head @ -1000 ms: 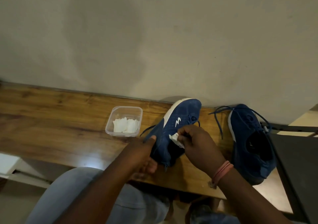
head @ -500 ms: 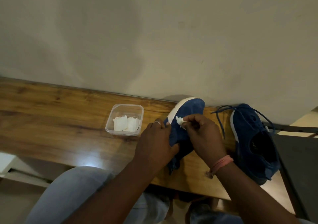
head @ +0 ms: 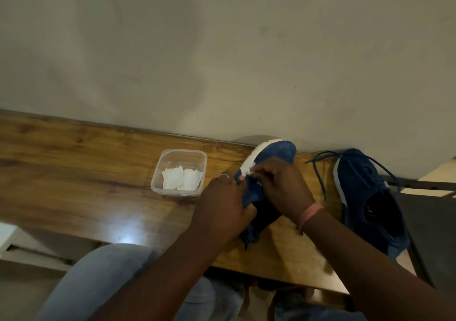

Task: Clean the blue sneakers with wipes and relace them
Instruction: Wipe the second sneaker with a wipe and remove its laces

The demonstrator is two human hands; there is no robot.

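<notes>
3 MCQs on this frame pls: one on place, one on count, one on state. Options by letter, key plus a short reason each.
1. Where does the clear plastic tub sit?
A. On the wooden table, to the left of the sneaker being wiped
B. Inside the second sneaker
C. On the person's lap

2. How many blue sneakers are in view?
A. One
B. Two
C. Three

3. What is the right hand doing?
A. Resting flat on the table
B. Pulling a lace from the second sneaker
C. Pinching a white wipe against the held sneaker's white sole edge

Key:
1 A, the tub stands on the wooden table, left of the held sneaker.
2 B, one is held and the second sneaker lies to the right.
3 C, the wipe shows at its fingertips while the left hand grips the sneaker.
</notes>
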